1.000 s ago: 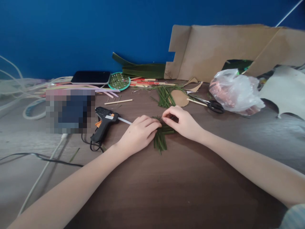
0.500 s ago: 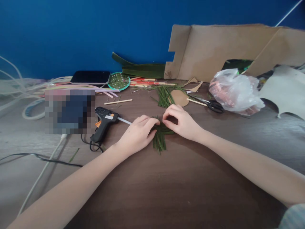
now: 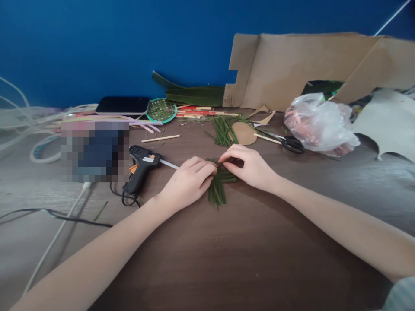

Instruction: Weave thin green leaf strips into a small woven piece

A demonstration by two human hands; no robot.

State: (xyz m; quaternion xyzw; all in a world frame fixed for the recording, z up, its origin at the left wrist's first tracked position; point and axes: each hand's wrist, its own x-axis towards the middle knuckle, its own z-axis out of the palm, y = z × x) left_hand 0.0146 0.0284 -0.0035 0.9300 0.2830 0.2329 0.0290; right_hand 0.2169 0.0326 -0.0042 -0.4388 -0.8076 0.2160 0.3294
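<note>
Green leaf strips (image 3: pixel 217 190) lie crossed on the dark wooden table (image 3: pixel 246 255), some pointing toward me and some to the right. My left hand (image 3: pixel 191 179) rests on their left side, fingers curled and closed on the strips. From the right, my right hand (image 3: pixel 249 166) reaches over the top of them with thumb and forefinger brought together at the strips; its fingertips are close to those of the left. A black glue gun (image 3: pixel 142 166) with a pale glue stick lies just left of my left hand.
Behind the hands lie a bundle of cut leaf strips (image 3: pixel 223 131), a round cardboard piece (image 3: pixel 244 133) and black-handled scissors (image 3: pixel 292 144). A plastic bag (image 3: pixel 320 125) and propped cardboard (image 3: pixel 292 65) stand at right. A phone (image 3: pixel 123 105), woven green disc (image 3: pixel 162 110) and cables are at left.
My right hand has shifted slightly left and down, its fingertips meeting the leaf strips beside the left fingers. My left hand has barely moved, its forefinger curling down a little.
</note>
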